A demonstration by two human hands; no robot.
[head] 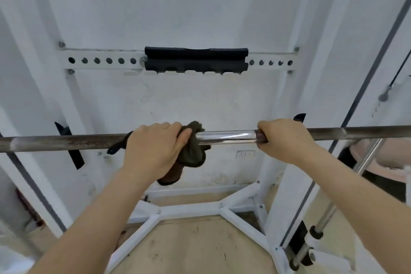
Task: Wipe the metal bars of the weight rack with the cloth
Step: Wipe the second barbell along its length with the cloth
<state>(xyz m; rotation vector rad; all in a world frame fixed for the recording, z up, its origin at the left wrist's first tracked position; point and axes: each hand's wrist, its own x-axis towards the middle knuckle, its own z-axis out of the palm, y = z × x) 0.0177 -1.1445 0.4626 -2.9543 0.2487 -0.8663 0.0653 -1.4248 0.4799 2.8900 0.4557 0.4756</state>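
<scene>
So the left hand is curled over the barbell with a dark cloth bunched under the palm and fingers. The cloth's loose ends dangle below the bar on either side of the hand. The right hand is a bare fist clamped round the same bar a bit further along. It has no cloth in it, so it looks like it's just steadying things.

Between the two hands the bar is bright chrome, and outboard of each hand it goes dull and rusty-looking. The bar runs level, left to right across the rack in front of the person, so any wipe has to slide sideways along that axis, not up or down.

My guess is the cloth hand should go left, since the long dull stretch starts right beside it on that side.

Behind the bar there's a perforated crossbar with a black pad, and the white base frame is down below.
</scene>
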